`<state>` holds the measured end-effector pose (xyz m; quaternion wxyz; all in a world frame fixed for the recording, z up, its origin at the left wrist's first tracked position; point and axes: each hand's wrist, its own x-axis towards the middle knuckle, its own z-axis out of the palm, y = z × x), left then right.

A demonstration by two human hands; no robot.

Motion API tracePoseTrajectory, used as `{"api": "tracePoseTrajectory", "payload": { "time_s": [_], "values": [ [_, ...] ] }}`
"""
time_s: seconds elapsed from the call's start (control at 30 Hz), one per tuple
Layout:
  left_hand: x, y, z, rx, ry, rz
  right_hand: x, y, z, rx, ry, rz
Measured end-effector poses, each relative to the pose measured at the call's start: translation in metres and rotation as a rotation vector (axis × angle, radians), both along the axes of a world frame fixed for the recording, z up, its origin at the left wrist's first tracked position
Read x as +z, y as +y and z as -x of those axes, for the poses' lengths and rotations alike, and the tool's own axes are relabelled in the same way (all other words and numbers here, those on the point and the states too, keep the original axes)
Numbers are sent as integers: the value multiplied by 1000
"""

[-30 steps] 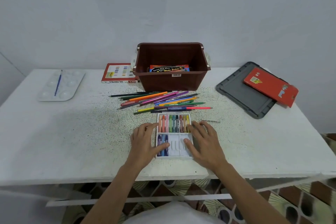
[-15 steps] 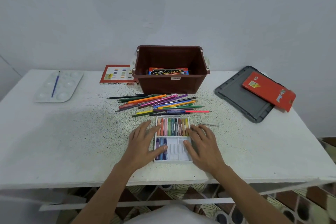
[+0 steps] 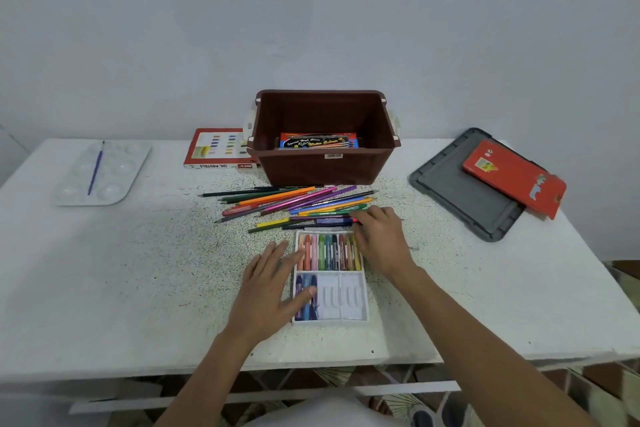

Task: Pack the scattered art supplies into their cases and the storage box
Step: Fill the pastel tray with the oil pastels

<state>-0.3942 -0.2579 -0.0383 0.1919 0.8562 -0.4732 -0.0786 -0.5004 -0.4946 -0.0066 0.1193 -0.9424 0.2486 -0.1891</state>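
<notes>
A white pastel tray (image 3: 349, 302) lies near the table's front edge, its far row full of oil pastels and a few blue ones at the near left. My left hand (image 3: 266, 284) rests flat beside the tray's left side, thumb lying over the blue pastels. My right hand (image 3: 381, 239) reaches past the tray's far right corner, fingertips on the right ends of the scattered coloured pencils (image 3: 294, 203). Behind them stands the open brown storage box (image 3: 325, 166) with a watercolour box (image 3: 318, 141) inside.
A red oil pastels case (image 3: 218, 149) lies left of the brown box. A grey lid (image 3: 464, 191) with a red pencil case (image 3: 512, 177) on it sits at the right. A white palette (image 3: 114, 170) with a blue brush (image 3: 96, 168) lies far left.
My right hand left the tray's right side and moved forward onto the pencils' right ends. My left hand stayed beside the tray.
</notes>
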Motion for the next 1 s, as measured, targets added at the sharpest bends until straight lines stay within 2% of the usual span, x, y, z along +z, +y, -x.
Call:
{"api": "tracePoseTrajectory", "payload": {
  "time_s": [0.27, 0.57, 0.67, 0.87, 1.0],
  "values": [
    [-2, 0, -1, 5, -13, -30, 19, -11, -24, -4, 190, -81],
    [-2, -1, -2, 6, 2, -13, 29, -8, -36, 39, 329, -14],
    [0, -1, -1, 6, -5, -21, 28, -8, -30, 97, 228, -66],
    [-1, -1, -2, 5, -2, -6, 45, 15, 0, 118, -105, -428],
    [1, -1, 0, 10, -4, -13, 50, 43, 27, 127, -180, -561]
  ]
}}
